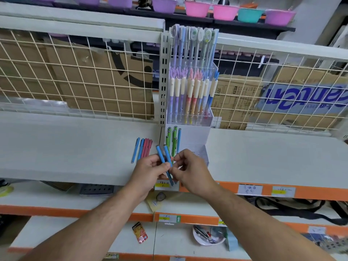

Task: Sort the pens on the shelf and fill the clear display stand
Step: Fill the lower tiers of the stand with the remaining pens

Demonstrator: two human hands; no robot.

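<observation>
Just in front of the clear display stand (201,157), both hands met over the shelf's front edge. The left hand (148,169) had its fingers curled round the lower halves of two blue pens (160,155), caps up, likely to keep them fanned so one could be taken. The right hand (194,172) pinched at the same pens with thumb and forefinger, its other fingers curled under; probably it was picking out a single pen to slot in. Left of the stand, on the shelf (66,147), loose pens (144,149) lay side by side, blue ones then pink, seemingly grouped by colour and waiting their turn. Inside the stand's low front tier, green pens (172,141) and one blue stood upright at its left side, the rest of that tier looking unfilled. Higher tiers at the stand's back held tall pastel pens (190,95), packed close. Behind the stand ran a wire grid (75,72) with cardboard boxes (122,91) beyond it
</observation>
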